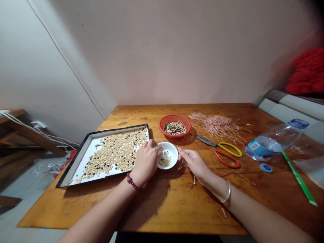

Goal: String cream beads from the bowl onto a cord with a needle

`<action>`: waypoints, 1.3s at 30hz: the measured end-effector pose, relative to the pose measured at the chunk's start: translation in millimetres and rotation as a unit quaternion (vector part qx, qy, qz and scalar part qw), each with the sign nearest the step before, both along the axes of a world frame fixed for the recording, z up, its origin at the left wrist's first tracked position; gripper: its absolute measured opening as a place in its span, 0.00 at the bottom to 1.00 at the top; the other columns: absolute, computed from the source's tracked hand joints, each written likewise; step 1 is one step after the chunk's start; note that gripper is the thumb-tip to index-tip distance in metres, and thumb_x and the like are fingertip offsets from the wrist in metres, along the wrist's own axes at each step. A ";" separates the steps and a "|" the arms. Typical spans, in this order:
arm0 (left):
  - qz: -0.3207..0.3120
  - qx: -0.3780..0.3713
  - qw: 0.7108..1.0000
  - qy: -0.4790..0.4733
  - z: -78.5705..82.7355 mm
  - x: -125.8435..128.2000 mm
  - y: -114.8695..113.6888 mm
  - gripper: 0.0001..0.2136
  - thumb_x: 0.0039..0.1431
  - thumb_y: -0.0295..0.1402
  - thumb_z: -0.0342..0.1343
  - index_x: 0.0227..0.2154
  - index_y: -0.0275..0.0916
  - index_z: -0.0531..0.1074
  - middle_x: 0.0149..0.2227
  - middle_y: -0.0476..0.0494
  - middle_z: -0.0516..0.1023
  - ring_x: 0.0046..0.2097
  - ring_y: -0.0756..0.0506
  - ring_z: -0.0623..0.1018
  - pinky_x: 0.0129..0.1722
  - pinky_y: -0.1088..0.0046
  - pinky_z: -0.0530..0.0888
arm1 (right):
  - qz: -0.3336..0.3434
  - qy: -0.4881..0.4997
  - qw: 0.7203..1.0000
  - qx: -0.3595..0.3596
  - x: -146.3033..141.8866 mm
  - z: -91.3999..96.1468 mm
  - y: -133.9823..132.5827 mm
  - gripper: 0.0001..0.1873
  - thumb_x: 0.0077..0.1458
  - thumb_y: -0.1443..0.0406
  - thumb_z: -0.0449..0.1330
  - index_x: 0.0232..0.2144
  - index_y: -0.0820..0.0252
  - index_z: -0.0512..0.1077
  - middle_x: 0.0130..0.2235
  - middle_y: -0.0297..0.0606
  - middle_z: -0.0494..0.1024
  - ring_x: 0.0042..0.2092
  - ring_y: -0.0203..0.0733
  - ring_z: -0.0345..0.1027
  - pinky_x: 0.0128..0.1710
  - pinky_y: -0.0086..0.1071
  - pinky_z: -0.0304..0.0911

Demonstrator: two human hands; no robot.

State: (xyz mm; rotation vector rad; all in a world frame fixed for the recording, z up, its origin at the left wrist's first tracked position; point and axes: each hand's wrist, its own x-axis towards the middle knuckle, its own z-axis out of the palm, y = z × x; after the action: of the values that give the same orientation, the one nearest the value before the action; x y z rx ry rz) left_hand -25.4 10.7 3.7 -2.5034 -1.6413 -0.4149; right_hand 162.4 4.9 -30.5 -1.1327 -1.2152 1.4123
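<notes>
A small white bowl point(174, 160) with pale beads point(165, 161) gathered at its bottom stands between my hands. Over the bowl's left side curls my left hand point(149, 154), its fingertips bent together at the inner rim; whatever they pinch is too small to make out. Just right of the bowl, my right hand point(193, 162) is closed, thumb against forefinger, on a thin cord point(194, 179) strung with a few beads that hangs below the palm. Left of the bowl lies a shallow black-edged tray point(84, 148) spread with pale, black and a few green beads.
Behind the bowl sits a red basket point(174, 136) of beaded strands. Scissors point(219, 150) with yellow and red handles lie right of it, below a tangle of pink cord point(215, 125). A plastic bottle point(273, 143), a blue cap point(266, 167) and a green strip point(298, 177) are at right.
</notes>
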 end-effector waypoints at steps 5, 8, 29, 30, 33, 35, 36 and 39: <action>0.014 -0.019 1.000 0.021 2.9 1.7 -1.4 0.10 0.62 0.33 0.50 0.33 0.38 0.77 0.41 0.38 0.70 0.42 0.40 0.68 0.41 0.64 0.67 | 0.005 -0.014 1.000 0.010 0.1 0.6 -0.9 0.28 0.47 0.41 0.57 0.19 0.61 0.67 0.17 0.30 0.63 0.21 0.32 0.52 0.22 0.28 0.47; 0.034 -0.017 0.999 0.036 3.4 3.1 -1.7 0.11 0.62 0.32 0.50 0.30 0.37 0.77 0.40 0.37 0.70 0.42 0.40 0.68 0.39 0.64 0.67 | 0.003 -0.023 1.000 0.019 -0.4 1.7 -1.8 0.28 0.47 0.41 0.58 0.18 0.60 0.67 0.15 0.27 0.59 0.20 0.31 0.48 0.21 0.28 0.44; 0.025 -0.047 0.999 0.002 0.8 -0.6 1.0 0.15 0.62 0.29 0.46 0.26 0.36 0.76 0.35 0.37 0.73 0.40 0.41 0.70 0.43 0.64 0.68 | 0.013 -0.025 1.000 0.006 -1.9 2.1 -3.2 0.28 0.48 0.41 0.56 0.19 0.61 0.68 0.17 0.30 0.62 0.21 0.32 0.50 0.21 0.28 0.43; 0.022 -0.049 0.999 -0.001 1.0 -1.0 1.1 0.15 0.62 0.28 0.46 0.26 0.36 0.76 0.35 0.37 0.73 0.39 0.41 0.70 0.43 0.64 0.68 | 0.012 -0.027 1.000 0.008 -1.9 1.9 -3.0 0.28 0.48 0.41 0.56 0.19 0.61 0.68 0.16 0.29 0.61 0.21 0.32 0.49 0.21 0.28 0.43; 0.015 -0.053 0.998 -0.006 1.2 -2.0 1.5 0.13 0.61 0.27 0.47 0.29 0.36 0.78 0.35 0.38 0.73 0.39 0.42 0.70 0.44 0.64 0.67 | 0.012 -0.029 0.999 0.015 -2.2 1.3 -2.5 0.29 0.48 0.41 0.57 0.18 0.61 0.68 0.16 0.29 0.60 0.21 0.32 0.48 0.21 0.28 0.43; 0.014 -0.056 0.998 -0.005 0.7 -2.7 1.5 0.12 0.60 0.27 0.48 0.28 0.36 0.78 0.33 0.38 0.73 0.38 0.42 0.70 0.44 0.64 0.67 | 0.011 -0.026 0.999 0.015 -2.6 0.6 -2.3 0.29 0.48 0.41 0.56 0.18 0.61 0.68 0.16 0.29 0.61 0.21 0.32 0.49 0.21 0.28 0.43; 0.015 -0.057 0.998 -0.003 0.2 -3.1 1.6 0.12 0.60 0.27 0.49 0.27 0.37 0.77 0.32 0.38 0.73 0.38 0.41 0.70 0.43 0.64 0.67 | 0.011 -0.024 1.000 0.014 -2.9 0.2 -2.2 0.29 0.48 0.41 0.56 0.18 0.61 0.68 0.17 0.30 0.61 0.21 0.32 0.50 0.21 0.28 0.44; 0.019 -0.058 0.998 -0.003 -2.7 -3.9 2.0 0.11 0.59 0.28 0.50 0.25 0.37 0.76 0.31 0.39 0.72 0.37 0.42 0.69 0.42 0.64 0.67 | 0.017 -0.019 1.000 0.014 -3.8 -1.8 -2.0 0.29 0.48 0.41 0.56 0.18 0.60 0.68 0.17 0.31 0.64 0.22 0.33 0.53 0.22 0.28 0.48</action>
State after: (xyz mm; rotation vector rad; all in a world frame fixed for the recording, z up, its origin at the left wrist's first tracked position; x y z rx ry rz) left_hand -29.3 12.7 1.0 -2.5507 -1.7603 -0.3320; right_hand 158.6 2.9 -32.3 -1.1280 -1.2835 1.4008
